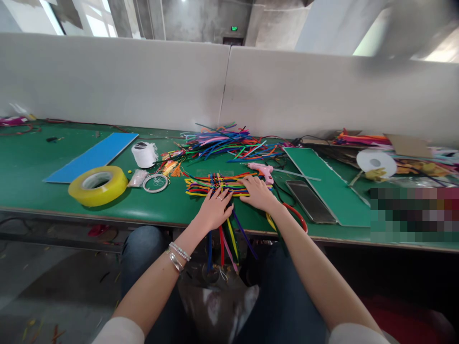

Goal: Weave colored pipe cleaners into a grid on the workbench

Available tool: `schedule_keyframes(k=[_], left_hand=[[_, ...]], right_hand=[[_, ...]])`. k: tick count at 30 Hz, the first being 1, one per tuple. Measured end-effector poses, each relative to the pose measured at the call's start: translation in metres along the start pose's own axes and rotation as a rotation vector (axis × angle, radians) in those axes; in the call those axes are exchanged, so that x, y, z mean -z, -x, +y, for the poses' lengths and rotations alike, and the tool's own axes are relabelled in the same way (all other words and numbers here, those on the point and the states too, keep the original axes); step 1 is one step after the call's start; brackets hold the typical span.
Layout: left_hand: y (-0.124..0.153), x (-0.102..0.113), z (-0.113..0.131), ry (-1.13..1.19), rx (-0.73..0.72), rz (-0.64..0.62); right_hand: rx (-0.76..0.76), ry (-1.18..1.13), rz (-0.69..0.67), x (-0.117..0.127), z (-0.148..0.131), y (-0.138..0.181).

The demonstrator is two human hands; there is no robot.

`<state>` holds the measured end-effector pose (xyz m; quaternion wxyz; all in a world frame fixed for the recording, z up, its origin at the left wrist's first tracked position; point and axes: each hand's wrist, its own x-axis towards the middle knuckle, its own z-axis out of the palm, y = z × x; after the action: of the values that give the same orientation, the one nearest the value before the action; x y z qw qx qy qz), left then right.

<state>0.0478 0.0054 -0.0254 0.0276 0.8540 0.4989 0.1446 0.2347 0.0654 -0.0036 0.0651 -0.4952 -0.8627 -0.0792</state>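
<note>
Left hand [214, 209] and right hand [258, 193] apart, both pressed flat on woven pipe-cleaner mat [218, 184] at near edge of green work table [36, 162]; light, springy, soft-surfaced, best gripped by loose ends [232, 237] hanging off the edge.

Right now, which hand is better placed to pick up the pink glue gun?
Right, probably: the right hand rests on the woven pipe cleaners just below the pink glue gun, while the left hand lies farther off, at the weave's near edge.
</note>
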Motion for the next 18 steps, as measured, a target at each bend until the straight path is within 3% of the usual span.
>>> schedule_keyframes(k=[18], left_hand=[[0.000,0.001,0.002,0.001,0.007,0.004]], right_hand=[[-0.005,0.005,-0.013,-0.008,0.002,-0.005]])
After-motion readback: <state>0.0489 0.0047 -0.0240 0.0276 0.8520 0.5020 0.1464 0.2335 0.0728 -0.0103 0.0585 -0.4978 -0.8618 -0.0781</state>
